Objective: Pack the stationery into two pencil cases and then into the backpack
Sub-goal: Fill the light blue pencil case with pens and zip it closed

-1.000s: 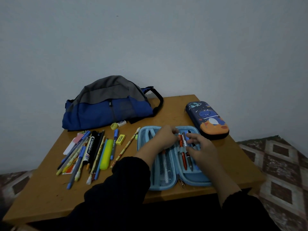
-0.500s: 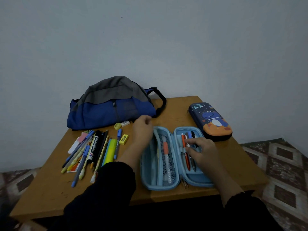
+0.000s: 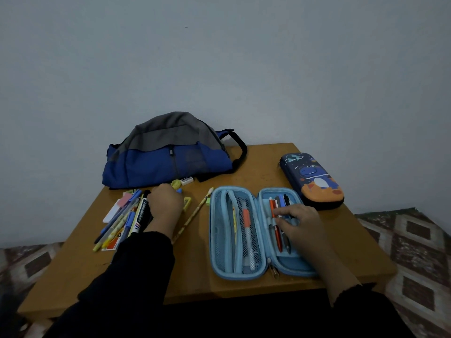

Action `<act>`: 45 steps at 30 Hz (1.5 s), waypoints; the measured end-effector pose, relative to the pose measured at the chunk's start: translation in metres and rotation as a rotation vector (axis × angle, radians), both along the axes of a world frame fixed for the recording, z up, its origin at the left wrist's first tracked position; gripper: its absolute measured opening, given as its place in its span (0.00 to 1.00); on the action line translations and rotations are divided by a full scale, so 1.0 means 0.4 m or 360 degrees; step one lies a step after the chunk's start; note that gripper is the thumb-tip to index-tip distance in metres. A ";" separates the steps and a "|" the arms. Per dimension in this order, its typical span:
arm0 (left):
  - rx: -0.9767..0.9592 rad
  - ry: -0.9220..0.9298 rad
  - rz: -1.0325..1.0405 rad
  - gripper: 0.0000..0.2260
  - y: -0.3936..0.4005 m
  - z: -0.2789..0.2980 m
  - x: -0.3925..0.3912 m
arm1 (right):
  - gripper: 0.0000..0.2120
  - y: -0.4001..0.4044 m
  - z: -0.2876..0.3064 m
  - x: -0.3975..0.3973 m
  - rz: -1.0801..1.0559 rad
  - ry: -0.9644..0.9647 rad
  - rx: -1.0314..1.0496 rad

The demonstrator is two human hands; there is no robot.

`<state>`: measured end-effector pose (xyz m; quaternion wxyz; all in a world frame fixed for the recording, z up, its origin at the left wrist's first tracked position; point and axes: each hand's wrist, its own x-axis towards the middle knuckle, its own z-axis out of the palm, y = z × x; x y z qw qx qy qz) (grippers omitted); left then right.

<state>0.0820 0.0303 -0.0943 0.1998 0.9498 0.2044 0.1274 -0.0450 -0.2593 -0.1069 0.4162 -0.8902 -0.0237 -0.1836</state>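
A light-blue pencil case (image 3: 211, 230) lies open in the middle of the wooden table (image 3: 263, 167). An orange pen (image 3: 246, 220) sits under the mesh of its left half, and several pens (image 3: 280, 201) are in its right half. My right hand (image 3: 300, 223) rests on those pens with its fingers pressing down. My left hand (image 3: 166, 206) lies on the loose stationery pile at the left, next to a black marker (image 3: 142, 213); its fingertips are hidden among the pens. A closed dark-blue dinosaur case (image 3: 314, 179) sits at the right. The blue and grey backpack (image 3: 168, 162) lies at the back.
A yellow pencil (image 3: 195, 215) lies slanted between the pile and the open case. A white eraser (image 3: 186, 180) and a yellow round sharpener (image 3: 175, 183) sit by the backpack. A wall rises right behind the table, and patterned floor shows at both sides.
My left hand left the open case and swung left onto the stationery pile. My right hand stayed on the pens in the case's right half.
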 end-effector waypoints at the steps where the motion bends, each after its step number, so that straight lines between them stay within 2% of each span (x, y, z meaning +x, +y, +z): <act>1: 0.0033 -0.0005 -0.0015 0.17 0.001 0.002 0.000 | 0.13 -0.001 -0.001 0.000 0.0005 -0.0003 -0.0008; 6: 0.0064 -0.0078 -0.0059 0.15 -0.015 0.019 -0.003 | 0.10 -0.002 0.002 -0.002 0.0006 0.0009 -0.0023; 10: -0.0049 -0.0574 -0.0138 0.12 -0.064 0.094 -0.030 | 0.09 -0.005 -0.005 0.004 0.0011 0.0005 -0.0039; 12: -0.0251 -0.0772 -0.0233 0.08 -0.118 0.153 -0.066 | 0.09 -0.007 -0.006 0.009 0.0012 -0.0020 -0.0045; 14: -0.0622 -0.0833 -0.0382 0.06 -0.178 0.191 -0.086 | 0.10 -0.006 -0.006 0.011 0.0009 -0.0026 -0.0038; 16: -0.0997 -0.0762 -0.0563 0.07 -0.231 0.200 -0.085 | 0.12 -0.005 -0.007 0.010 0.0011 -0.0020 -0.0023; 18: -0.1143 -0.0599 -0.0693 0.13 -0.276 0.187 -0.081 | 0.13 -0.005 -0.010 0.010 0.0019 -0.0001 0.0033; 21: -0.1154 -0.0435 -0.0792 0.19 -0.326 0.151 -0.082 | 0.19 -0.007 -0.015 0.012 0.0035 0.0011 0.0026; 27: -0.1219 -0.0338 -0.0780 0.17 -0.369 0.120 -0.077 | 0.25 -0.014 -0.023 0.018 0.0035 -0.0020 0.0028; 34: -0.0899 -0.0140 -0.0883 0.20 -0.401 0.120 -0.066 | 0.25 -0.019 -0.036 0.027 0.0043 0.0009 0.0092; 36: -0.0817 -0.0066 -0.0918 0.17 -0.402 0.125 -0.067 | 0.25 -0.020 -0.038 0.028 0.0044 0.0009 0.0093; 38: -0.0762 -0.0013 -0.0931 0.06 -0.399 0.133 -0.066 | 0.25 -0.020 -0.038 0.028 0.0042 0.0001 0.0083; 41: -0.0649 0.0062 -0.0921 0.19 -0.398 0.134 -0.060 | 0.24 -0.020 -0.040 0.028 0.0031 -0.0001 0.0071; 45: -0.0479 0.0156 -0.1025 0.19 -0.413 0.124 -0.066 | 0.24 -0.020 -0.041 0.029 0.0033 -0.0013 0.0064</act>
